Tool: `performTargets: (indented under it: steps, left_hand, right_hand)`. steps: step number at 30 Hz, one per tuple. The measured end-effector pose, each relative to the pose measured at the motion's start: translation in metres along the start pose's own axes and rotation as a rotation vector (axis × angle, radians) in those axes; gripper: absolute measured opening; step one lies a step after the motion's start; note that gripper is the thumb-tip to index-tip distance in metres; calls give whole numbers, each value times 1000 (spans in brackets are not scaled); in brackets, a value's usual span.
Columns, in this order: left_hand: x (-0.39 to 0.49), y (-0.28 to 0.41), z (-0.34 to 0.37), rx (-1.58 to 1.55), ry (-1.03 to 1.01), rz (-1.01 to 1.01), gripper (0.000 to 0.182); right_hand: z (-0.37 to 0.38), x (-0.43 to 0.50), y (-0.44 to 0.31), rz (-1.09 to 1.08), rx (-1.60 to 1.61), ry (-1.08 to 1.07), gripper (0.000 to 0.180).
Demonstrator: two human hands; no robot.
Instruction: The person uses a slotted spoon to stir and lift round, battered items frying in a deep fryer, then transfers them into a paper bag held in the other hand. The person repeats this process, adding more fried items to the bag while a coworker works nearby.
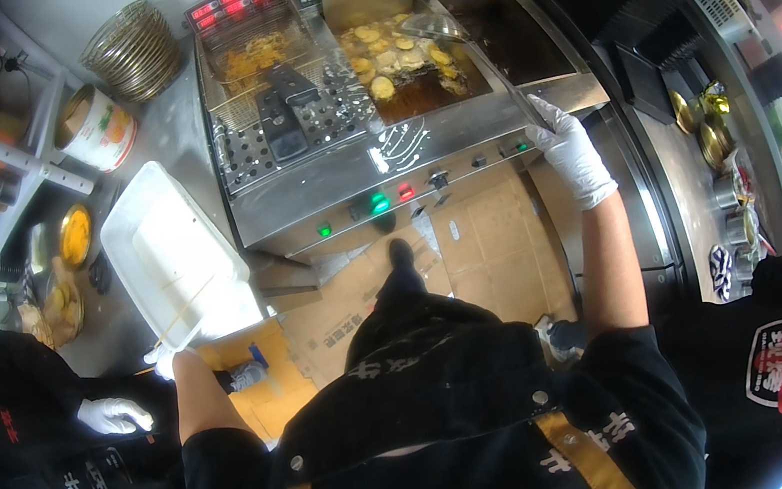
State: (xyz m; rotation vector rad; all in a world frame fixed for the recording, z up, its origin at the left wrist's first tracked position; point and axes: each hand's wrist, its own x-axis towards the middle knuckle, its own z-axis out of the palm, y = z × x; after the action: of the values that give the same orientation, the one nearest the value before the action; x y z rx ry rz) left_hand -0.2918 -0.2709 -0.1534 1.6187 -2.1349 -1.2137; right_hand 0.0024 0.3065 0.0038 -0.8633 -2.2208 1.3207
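Note:
My right hand, in a white glove, grips the long metal handle of a skimmer. The skimmer's head rests over the right side of a fryer well, where pale yellow slices float in bubbling dark oil. My left hand, also gloved, is at the near corner of a white plastic bin. Thin wooden skewers run up from its fingers across the bin, and the fingers are partly hidden. A second oil well lies to the right.
Left of the wells, a wire fry basket with fried bits sits near black handles on a perforated, white-splashed tray. A large can and stacked wire baskets stand farther left. Co-workers stand on both sides; one gloved hand is near my left arm.

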Motion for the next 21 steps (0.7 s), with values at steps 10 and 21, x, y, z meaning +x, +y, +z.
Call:
performTargets:
  steps: [10, 21]
  left_hand:
    - [2, 1, 1, -2, 0, 15, 58]
    - [5, 0, 3, -5, 4, -11, 61]
  right_hand:
    - [49, -42, 13, 261, 407, 224, 33]
    - [70, -63, 21, 355, 649, 200, 22]
